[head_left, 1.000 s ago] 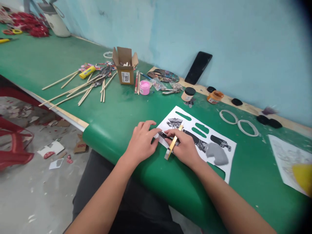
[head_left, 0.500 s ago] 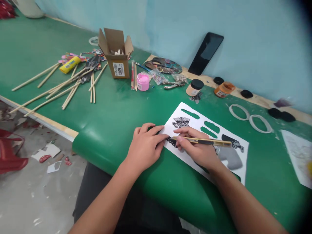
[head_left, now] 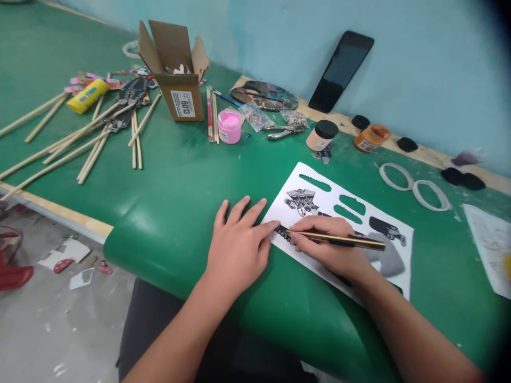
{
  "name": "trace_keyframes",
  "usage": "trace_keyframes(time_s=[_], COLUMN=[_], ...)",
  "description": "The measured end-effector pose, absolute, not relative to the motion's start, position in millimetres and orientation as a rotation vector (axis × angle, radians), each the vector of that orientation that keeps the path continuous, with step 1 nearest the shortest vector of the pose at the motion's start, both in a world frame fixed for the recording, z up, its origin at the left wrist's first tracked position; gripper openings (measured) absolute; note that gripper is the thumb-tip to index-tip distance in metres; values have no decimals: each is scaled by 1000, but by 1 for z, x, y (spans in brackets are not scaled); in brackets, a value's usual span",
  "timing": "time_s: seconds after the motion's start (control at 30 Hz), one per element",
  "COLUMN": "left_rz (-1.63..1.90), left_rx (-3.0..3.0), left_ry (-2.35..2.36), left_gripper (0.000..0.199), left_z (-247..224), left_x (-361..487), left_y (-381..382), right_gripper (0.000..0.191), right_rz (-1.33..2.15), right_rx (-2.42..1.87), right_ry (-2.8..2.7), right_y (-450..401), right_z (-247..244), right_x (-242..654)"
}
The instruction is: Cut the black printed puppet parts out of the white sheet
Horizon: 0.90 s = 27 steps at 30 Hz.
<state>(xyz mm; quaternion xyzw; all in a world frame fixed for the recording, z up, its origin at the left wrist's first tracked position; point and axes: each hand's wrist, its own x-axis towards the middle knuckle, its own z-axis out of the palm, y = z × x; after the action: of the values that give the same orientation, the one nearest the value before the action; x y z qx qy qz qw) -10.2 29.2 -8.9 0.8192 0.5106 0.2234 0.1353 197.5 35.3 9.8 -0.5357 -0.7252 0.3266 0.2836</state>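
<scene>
A white sheet (head_left: 319,189) with black-and-grey printed shapes and several cut-out openings lies on the green table. My right hand (head_left: 333,242) grips a slim gold-and-black craft knife (head_left: 351,241), its tip touching a dark printed shape (head_left: 283,233) near the sheet's left edge. Beside that tip, my left hand (head_left: 239,244) rests palm down with fingers spread; its thumb and the side of the hand are at the sheet's left edge. Green table surface shows through the openings. My right hand covers part of the print.
An open cardboard box (head_left: 181,98), a pink paint jar (head_left: 229,126), a paint palette (head_left: 265,96) and a phone (head_left: 341,72) stand or lie along the wall. Wooden sticks (head_left: 72,141) spread at left. White rings (head_left: 431,195) and another sheet (head_left: 489,250) lie at right.
The fingers of my left hand have spread wider. The knife lies at a slightly different angle, its tip still at the dark shape. The whole view has shifted a little.
</scene>
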Motion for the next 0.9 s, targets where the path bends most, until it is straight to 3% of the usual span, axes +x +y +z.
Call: trace_keyframes(time_s=[0.9], left_rz=[680], left_rx=[2331], left_ry=[1475], left_gripper=[28], left_z=[-9], left_x=[-10], left_y=[30], right_gripper=[9], right_rz=[727], right_rx=[-1275], right_ry=[-2083], right_y=[37], right_z=[10], right_x=[194])
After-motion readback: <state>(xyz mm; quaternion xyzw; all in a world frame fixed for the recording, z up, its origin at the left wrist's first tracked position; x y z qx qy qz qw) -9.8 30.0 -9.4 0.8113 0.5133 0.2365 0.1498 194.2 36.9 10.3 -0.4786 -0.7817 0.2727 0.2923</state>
